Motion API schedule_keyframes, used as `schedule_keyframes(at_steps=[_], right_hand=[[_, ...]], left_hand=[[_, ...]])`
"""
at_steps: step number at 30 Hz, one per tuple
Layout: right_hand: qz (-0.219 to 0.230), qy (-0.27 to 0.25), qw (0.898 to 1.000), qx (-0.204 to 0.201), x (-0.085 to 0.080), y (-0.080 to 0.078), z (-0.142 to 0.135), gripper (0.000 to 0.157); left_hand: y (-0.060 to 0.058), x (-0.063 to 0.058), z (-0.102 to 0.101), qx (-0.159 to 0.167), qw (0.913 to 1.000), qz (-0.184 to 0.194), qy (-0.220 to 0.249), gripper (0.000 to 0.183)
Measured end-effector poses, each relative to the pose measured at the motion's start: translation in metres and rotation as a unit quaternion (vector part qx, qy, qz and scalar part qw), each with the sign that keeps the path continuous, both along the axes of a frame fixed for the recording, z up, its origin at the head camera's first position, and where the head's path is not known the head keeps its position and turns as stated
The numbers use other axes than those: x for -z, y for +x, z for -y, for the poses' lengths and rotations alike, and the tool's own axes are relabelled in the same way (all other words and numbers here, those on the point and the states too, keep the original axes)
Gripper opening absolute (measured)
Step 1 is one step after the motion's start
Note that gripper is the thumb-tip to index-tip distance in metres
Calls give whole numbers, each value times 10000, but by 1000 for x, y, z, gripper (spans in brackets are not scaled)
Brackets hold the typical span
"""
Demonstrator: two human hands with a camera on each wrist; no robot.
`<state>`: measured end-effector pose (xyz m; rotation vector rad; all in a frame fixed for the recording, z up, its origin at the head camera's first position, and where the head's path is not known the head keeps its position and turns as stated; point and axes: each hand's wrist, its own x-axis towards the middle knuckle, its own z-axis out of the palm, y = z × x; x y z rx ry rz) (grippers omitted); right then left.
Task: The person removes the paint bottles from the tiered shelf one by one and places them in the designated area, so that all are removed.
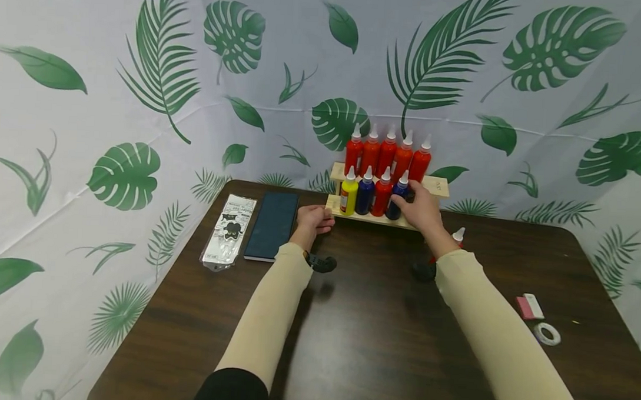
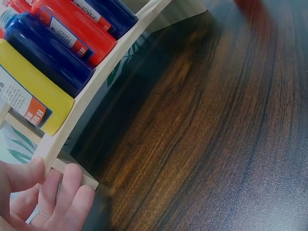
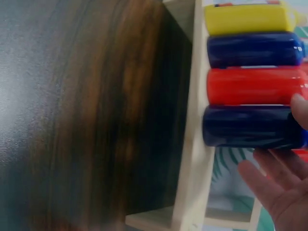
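Note:
A two-step wooden rack (image 1: 437, 186) stands against the back cloth and bears squeeze bottles with white nozzle caps. Its lower step holds, from the left, a yellow bottle (image 1: 348, 196), a blue bottle (image 1: 364, 197), a red bottle (image 1: 381, 198) and a second blue bottle (image 1: 394, 209). Several red and orange-red bottles (image 1: 388, 156) fill the upper step. With thumb and fingers my left hand (image 1: 311, 218) pinches the lower step's left end, seen closer in the left wrist view. My right hand (image 1: 422, 210) grips the rightmost blue bottle, thumb and fingers on opposite sides.
Another red bottle (image 1: 459, 235) is partly hidden behind my right wrist. On the table's left lie a dark notebook (image 1: 272, 225) and a packaged ruler set (image 1: 229, 229). A pink-and-white eraser (image 1: 530, 306) and a white tape roll (image 1: 547, 334) lie at the right.

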<state>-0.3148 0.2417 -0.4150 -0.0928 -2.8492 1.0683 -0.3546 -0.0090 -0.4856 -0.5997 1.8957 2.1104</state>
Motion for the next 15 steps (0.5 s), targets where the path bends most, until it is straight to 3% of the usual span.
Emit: schedule_keyframes(at_steps=[8, 15], right_hand=[[-130, -36, 9998, 132, -2, 7, 3, 63], [-426, -251, 9987, 89, -38, 35, -1, 65]], left_hand=[[-1, -2, 0, 64, 9999, 95, -22, 28], [-3, -1, 0, 71, 9999, 85, -40, 28]])
